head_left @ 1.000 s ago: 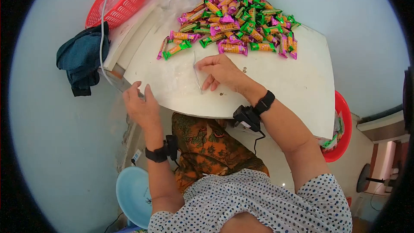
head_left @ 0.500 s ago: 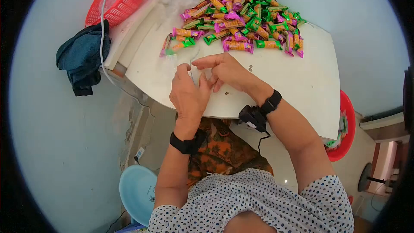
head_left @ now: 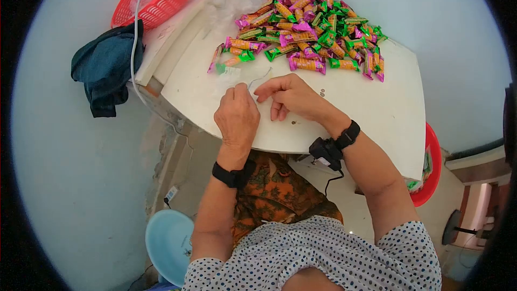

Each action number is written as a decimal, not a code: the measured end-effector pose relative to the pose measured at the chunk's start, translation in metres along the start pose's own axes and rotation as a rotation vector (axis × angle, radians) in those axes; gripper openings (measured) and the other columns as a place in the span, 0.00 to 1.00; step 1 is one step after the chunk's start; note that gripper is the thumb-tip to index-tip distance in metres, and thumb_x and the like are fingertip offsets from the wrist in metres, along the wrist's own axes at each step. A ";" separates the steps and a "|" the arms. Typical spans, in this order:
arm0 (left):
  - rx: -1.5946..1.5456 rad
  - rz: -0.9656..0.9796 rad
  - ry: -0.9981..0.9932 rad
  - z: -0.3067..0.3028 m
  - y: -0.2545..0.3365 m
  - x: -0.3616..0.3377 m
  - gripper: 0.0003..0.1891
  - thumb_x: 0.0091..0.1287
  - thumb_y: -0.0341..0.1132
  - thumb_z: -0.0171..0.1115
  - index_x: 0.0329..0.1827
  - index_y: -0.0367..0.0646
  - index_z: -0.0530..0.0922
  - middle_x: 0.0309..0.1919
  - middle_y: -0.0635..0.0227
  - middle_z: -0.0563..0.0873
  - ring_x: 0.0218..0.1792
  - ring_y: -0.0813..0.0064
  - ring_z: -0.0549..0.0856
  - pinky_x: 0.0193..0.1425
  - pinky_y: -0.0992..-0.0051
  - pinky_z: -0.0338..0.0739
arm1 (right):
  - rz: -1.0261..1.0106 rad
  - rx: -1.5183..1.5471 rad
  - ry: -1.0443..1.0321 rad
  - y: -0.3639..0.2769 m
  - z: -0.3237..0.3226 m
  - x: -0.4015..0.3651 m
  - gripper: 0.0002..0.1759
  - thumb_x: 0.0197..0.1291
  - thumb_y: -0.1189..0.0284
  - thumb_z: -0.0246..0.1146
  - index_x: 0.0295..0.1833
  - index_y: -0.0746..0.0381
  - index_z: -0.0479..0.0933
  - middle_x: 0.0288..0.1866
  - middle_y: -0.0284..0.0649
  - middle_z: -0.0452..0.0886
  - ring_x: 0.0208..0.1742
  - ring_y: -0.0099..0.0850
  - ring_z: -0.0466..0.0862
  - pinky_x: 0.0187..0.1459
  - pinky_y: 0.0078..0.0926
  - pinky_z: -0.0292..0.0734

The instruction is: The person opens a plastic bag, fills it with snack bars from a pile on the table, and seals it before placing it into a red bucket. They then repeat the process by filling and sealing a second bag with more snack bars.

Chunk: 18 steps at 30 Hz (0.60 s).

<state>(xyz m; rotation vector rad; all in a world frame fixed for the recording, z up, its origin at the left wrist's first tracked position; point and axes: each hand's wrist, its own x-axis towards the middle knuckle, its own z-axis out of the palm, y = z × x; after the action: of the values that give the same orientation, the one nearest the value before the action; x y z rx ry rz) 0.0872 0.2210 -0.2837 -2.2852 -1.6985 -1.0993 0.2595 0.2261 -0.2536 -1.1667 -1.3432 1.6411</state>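
The white surface (head_left: 377,108) before me carries a heap of wrapped snack bars (head_left: 299,37) along its far side. Left hand (head_left: 237,116): over the near edge, grip bunched; I cannot tell whether it pinches anything. Right hand (head_left: 293,98): just beside it, grip loosely spread, fingers curled. Thin strand (head_left: 260,78): between left hand and heap, slanting away to the right.

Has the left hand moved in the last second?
Yes: rightward. Against the white table, the left hand has gone from the left edge to farther in over the top, close beside the right hand.
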 end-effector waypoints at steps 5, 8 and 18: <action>-0.113 -0.040 0.083 -0.002 0.003 -0.001 0.08 0.65 0.33 0.66 0.45 0.44 0.79 0.33 0.59 0.84 0.35 0.53 0.85 0.35 0.57 0.79 | -0.138 -0.037 0.113 -0.007 -0.008 -0.005 0.13 0.56 0.85 0.53 0.42 0.70 0.82 0.34 0.40 0.85 0.24 0.25 0.84 0.23 0.19 0.78; -0.085 -0.025 -0.009 -0.003 0.000 -0.001 0.07 0.66 0.32 0.65 0.43 0.44 0.79 0.33 0.59 0.84 0.35 0.53 0.85 0.35 0.58 0.79 | -0.263 -0.009 0.224 -0.011 -0.013 -0.008 0.11 0.54 0.86 0.54 0.38 0.68 0.81 0.31 0.39 0.84 0.23 0.23 0.83 0.21 0.18 0.76; -0.116 -0.097 0.247 -0.007 -0.006 -0.004 0.02 0.65 0.26 0.59 0.35 0.42 0.74 0.29 0.61 0.81 0.31 0.57 0.84 0.32 0.61 0.78 | -0.554 -0.499 0.493 -0.022 -0.031 0.004 0.13 0.61 0.83 0.59 0.49 0.64 0.85 0.37 0.35 0.86 0.38 0.22 0.84 0.35 0.22 0.80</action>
<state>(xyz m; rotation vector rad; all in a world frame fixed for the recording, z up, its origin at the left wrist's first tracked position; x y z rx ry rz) 0.0783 0.2168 -0.2830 -2.0424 -1.7033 -1.4670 0.2865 0.2454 -0.2344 -1.2177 -1.5890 0.5912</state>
